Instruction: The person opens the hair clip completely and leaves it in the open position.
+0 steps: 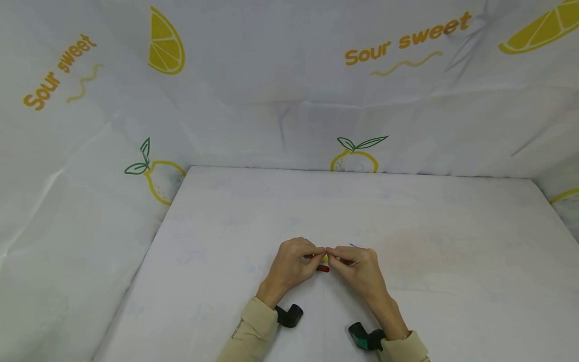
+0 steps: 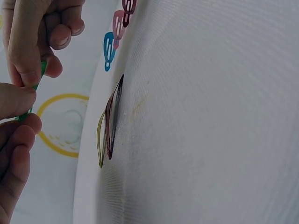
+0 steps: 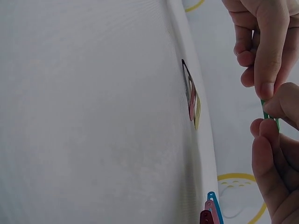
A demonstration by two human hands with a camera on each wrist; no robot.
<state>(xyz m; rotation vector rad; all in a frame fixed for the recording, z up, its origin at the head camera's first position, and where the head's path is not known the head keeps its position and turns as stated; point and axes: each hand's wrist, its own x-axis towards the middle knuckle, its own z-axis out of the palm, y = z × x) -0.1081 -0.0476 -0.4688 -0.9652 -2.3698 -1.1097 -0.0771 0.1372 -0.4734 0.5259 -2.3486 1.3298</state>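
Observation:
Both hands meet over the table near its front middle. My left hand (image 1: 291,261) and right hand (image 1: 362,266) pinch a small green hair clip (image 2: 44,68) between their fingertips, one at each end; the fingers cover most of it. Beneath them on the table lie a yellow clip (image 2: 98,140), a red clip (image 2: 108,128) and a black clip (image 2: 117,109), close together and overlapping in the left wrist view. On the right side, a blue clip (image 2: 109,51), a pink clip (image 2: 118,28) and a dark red clip (image 2: 128,9) lie in a staggered row.
The white table (image 1: 253,206) spreads out around the hands. White cloth (image 1: 271,65) printed with lemons and lettering rises behind it and at the sides. Black wrist devices (image 1: 289,315) sit on both forearms, by the beige sleeves (image 1: 255,329).

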